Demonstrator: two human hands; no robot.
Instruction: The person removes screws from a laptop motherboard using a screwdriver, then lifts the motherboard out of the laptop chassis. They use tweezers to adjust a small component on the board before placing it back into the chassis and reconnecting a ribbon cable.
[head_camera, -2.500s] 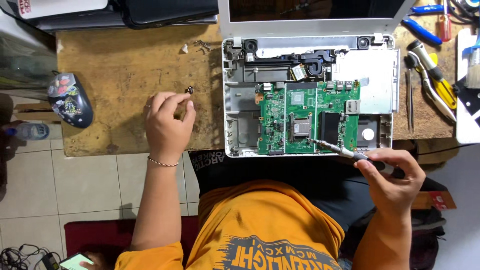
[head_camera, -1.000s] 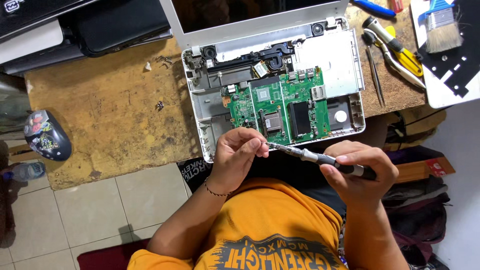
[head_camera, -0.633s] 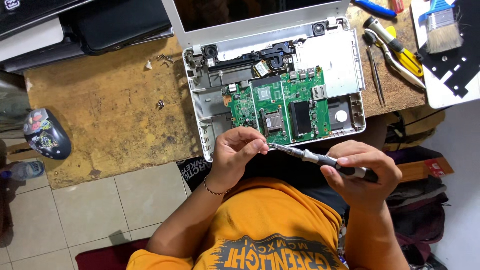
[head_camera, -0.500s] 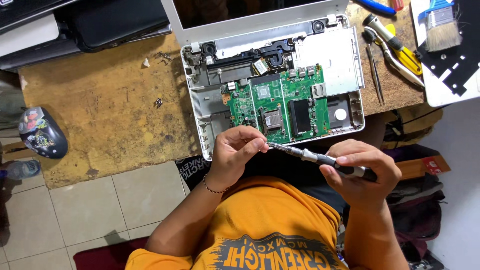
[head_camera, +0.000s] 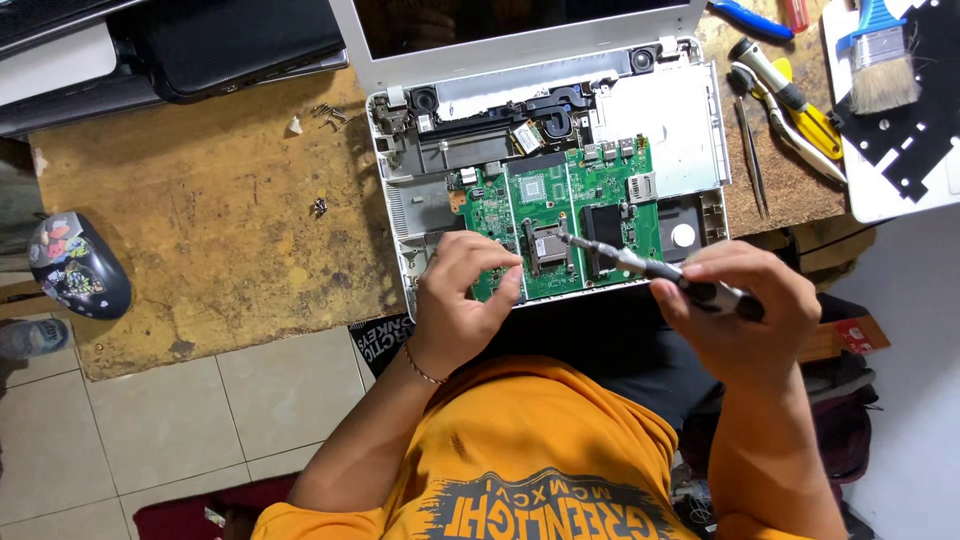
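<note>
a: green circuit board (head_camera: 580, 215) sits inside the opened white laptop shell (head_camera: 700, 110), which lies at the near edge of the worn wooden bench (head_camera: 200, 230). what is obscured?

b: the lower left corner of the board is covered by the left hand (head_camera: 462, 300). its fingers are curled down onto the board edge; whether they pinch anything small cannot be told. the screwdriver tip is too fine to resolve against the components.

a: state of the right hand (head_camera: 745, 310)?

b: clenched around the dark handle of the screwdriver (head_camera: 655, 272). the shaft runs left from the hand, with the tip over the middle of the board, beside a square metal-framed chip.

a: anything cut off?

b: the laptop screen (head_camera: 510, 25) runs out of the top edge. a brush (head_camera: 885, 60) on a black and white sheet at the far right is partly cropped. a blue-handled tool (head_camera: 750, 20) is cut at the top.

a: contents of the shell?

b: the green board, a black strip with two round speakers along the hinge side, a bare silver plate at the right, and a round coin cell (head_camera: 683, 236) in a dark recess.

a: loose items on the bench?

b: small screws (head_camera: 325, 115) in two clusters left of the shell, tweezers (head_camera: 750, 155) and yellow-handled pliers (head_camera: 800, 115) to its right, a patterned mouse (head_camera: 75, 265) at the far left edge.
</note>
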